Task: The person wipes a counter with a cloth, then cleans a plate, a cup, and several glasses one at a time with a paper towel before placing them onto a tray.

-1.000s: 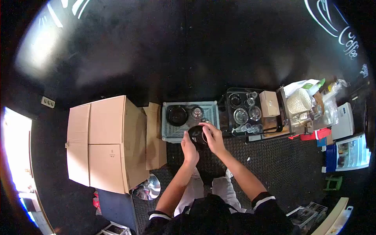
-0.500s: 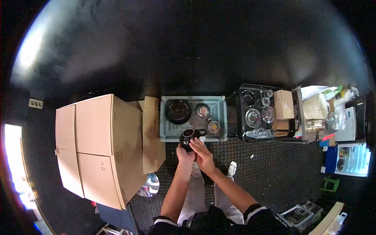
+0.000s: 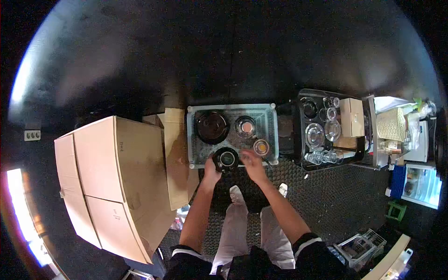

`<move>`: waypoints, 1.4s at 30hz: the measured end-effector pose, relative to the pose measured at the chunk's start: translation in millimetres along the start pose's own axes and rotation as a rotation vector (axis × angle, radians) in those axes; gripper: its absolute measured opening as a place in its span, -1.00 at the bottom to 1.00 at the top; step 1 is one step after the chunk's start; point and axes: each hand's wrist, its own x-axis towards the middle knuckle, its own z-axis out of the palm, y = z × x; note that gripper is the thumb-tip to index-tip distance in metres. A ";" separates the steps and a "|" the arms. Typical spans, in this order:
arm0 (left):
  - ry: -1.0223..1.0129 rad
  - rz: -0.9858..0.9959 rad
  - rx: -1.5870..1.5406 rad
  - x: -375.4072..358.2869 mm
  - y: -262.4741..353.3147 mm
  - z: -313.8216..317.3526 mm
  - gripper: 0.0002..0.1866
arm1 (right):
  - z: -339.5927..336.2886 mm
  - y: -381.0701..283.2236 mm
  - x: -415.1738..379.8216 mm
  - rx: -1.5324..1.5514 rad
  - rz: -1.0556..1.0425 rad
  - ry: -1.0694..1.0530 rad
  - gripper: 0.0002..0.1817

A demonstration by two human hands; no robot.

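Note:
A black round vessel (image 3: pixel 227 160) with a pale ring showing on its upturned face is at the near edge of the crate. My left hand (image 3: pixel 212 170) is closed on its left side. My right hand (image 3: pixel 253 164) is just right of the vessel, its fingers blurred, close to a small glass jar (image 3: pixel 261 147). The light blue-grey plastic crate (image 3: pixel 274 123) also holds a large dark glossy dish (image 3: pixel 213 127) at back left and a clear glass bowl (image 3: pixel 245 126) at back right.
A big cardboard box (image 3: pixel 100 163) stands at left, its open flap (image 3: pixel 175 158) beside the crate. On the right, a black tray (image 3: pixel 303 158) carries glassware and a small carton (image 3: pixel 352 117). A woven basket (image 3: pixel 391 125) stands farther right.
The black vessel has turned, so its ringed face now points up. My right hand has moved right, away from it. The view has shifted slightly.

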 end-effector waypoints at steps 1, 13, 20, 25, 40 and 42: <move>0.001 -0.007 0.002 15.4 -1.1 -9.8 -0.68 | 1.5 0.5 1.2 -0.036 0.090 -0.128 -0.75; -0.050 0.060 0.477 28.5 -1.0 22.5 -0.53 | 2.7 48.6 0.6 -0.176 -0.011 -0.171 -0.80; 0.002 0.219 1.041 42.8 -21.1 9.2 -0.25 | 20.6 70.6 -4.4 -0.270 -0.022 0.045 -0.87; -0.002 0.222 1.231 59.3 -33.0 -12.0 -0.16 | 30.1 93.3 4.8 -0.286 0.047 0.095 -0.85; -0.020 0.238 1.112 12.4 -26.7 30.1 -0.22 | 42.1 123.3 30.0 -0.344 0.198 -0.055 -0.88; -0.092 0.337 1.150 18.9 -28.9 25.4 -0.21 | 43.9 121.7 31.9 -0.358 0.198 -0.031 -0.88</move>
